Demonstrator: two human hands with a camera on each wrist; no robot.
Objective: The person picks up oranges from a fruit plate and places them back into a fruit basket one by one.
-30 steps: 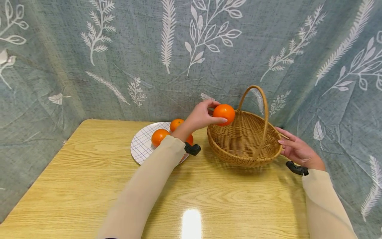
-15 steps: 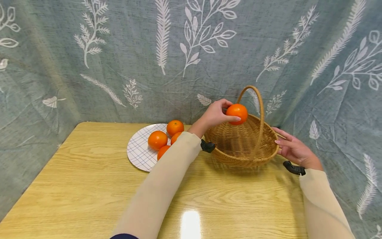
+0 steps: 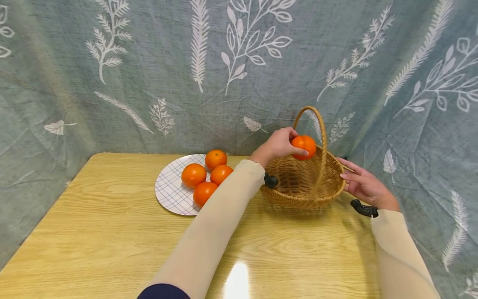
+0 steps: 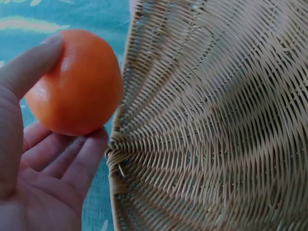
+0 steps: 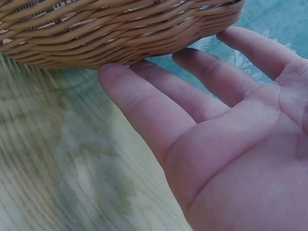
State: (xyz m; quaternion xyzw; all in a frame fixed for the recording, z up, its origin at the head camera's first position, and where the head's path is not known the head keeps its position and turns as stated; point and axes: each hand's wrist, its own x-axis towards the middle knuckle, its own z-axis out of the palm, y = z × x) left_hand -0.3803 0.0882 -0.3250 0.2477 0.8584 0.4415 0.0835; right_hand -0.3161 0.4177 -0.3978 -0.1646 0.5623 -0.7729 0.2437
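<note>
Between the thumb and fingers of my left hand (image 3: 278, 144) is a round, glossy orange (image 3: 303, 148), held up over the left part of a wicker basket (image 3: 295, 195). The left wrist view has this orange beside the basket's woven wall (image 4: 207, 115), the thumb on its top and fingers under it. At the basket's right side is my right hand (image 3: 367, 187), its thumb by the rim. In the right wrist view its fingers (image 5: 149, 101) reach out fairly straight, tips at the underside of the weave. The inside of the basket that shows holds no fruit.
To the left lies a white checked plate (image 3: 171, 195) with several oranges (image 3: 193, 175) on it, partly covered by the left sleeve (image 3: 220, 224). The basket's tall handle (image 3: 322, 137) arches up right of the held orange. A grey-green leaf-patterned cloth (image 3: 168, 62) hangs behind the wooden table (image 3: 93, 232).
My left hand has carried the orange rightward from the basket's left rim to over its opening, and slightly down. More of the plate's oranges show. My right hand stays at the basket.
</note>
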